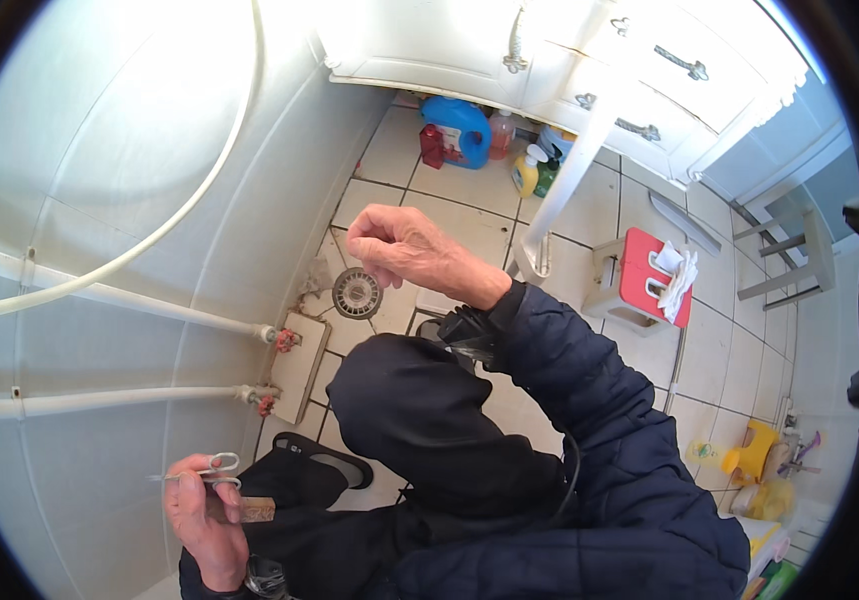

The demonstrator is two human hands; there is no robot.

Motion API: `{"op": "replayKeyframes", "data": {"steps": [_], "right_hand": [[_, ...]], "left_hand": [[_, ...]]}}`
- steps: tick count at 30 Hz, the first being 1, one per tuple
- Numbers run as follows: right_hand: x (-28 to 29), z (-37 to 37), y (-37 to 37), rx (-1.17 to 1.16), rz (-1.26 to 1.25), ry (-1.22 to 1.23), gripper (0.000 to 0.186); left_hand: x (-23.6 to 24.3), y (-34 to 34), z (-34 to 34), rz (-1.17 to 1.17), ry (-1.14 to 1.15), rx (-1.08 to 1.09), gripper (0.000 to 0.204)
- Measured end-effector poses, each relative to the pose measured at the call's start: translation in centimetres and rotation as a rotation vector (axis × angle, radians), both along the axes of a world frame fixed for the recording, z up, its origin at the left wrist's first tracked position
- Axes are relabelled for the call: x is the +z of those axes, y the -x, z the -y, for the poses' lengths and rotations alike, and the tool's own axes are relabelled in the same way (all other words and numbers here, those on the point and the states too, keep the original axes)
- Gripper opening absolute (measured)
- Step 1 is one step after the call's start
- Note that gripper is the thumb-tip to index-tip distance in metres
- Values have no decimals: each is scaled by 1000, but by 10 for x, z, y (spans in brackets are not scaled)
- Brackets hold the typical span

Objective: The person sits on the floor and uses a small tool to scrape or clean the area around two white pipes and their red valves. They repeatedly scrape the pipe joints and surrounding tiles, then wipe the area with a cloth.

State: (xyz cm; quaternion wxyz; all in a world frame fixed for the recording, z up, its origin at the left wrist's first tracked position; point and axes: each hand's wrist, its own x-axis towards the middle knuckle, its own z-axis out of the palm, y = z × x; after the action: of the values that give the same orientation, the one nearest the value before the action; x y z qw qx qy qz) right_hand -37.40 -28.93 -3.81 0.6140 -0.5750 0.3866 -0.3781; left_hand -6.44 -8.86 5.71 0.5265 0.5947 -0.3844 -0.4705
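Note:
My left hand [207, 530] is low at the left, beside the tiled wall and over my leg. Its fingers are closed on small scissors [223, 464] with two pale finger loops and a thin tip pointing left. A small brown speckled block [257, 510] sticks out of the same hand on its right side. My right hand [409, 248] hangs in the middle, just above and right of the round floor drain [357, 293]. Its thumb and fingers are pinched together; whatever may lie between them is hidden.
Two white pipes with red valves [286, 340] run along the left wall, under a pale hose [199, 185]. A blue jug [464, 135] and several bottles stand below white cabinets. A red-topped stool [649, 280] and a white post [564, 190] are on the right.

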Motion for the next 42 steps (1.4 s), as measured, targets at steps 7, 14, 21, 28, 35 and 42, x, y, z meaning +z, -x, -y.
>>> {"op": "replayKeyframes", "data": {"steps": [7, 14, 21, 28, 35, 42], "right_hand": [[-92, 60, -20, -17, -153, -173, 18], [-164, 97, -43, 53, -429, -170, 19], [-234, 118, -92, 165, -660, 70, 23], [-271, 127, -141, 384, -748, 167, 40], [-286, 172, -163, 476, -811, 174, 44], [-356, 146, -201, 201, -921, 334, 25]], "left_hand": [[-12, -25, 29, 66, -39, -75, 29], [-41, -34, 50, 12, -238, -105, 27], [-51, -43, 53, 16, -289, -116, 24], [-63, -53, 54, 42, -361, -82, 30], [-67, -65, 51, 20, -373, -43, 27], [-69, -68, 56, 10, -363, 13, 25]]}}
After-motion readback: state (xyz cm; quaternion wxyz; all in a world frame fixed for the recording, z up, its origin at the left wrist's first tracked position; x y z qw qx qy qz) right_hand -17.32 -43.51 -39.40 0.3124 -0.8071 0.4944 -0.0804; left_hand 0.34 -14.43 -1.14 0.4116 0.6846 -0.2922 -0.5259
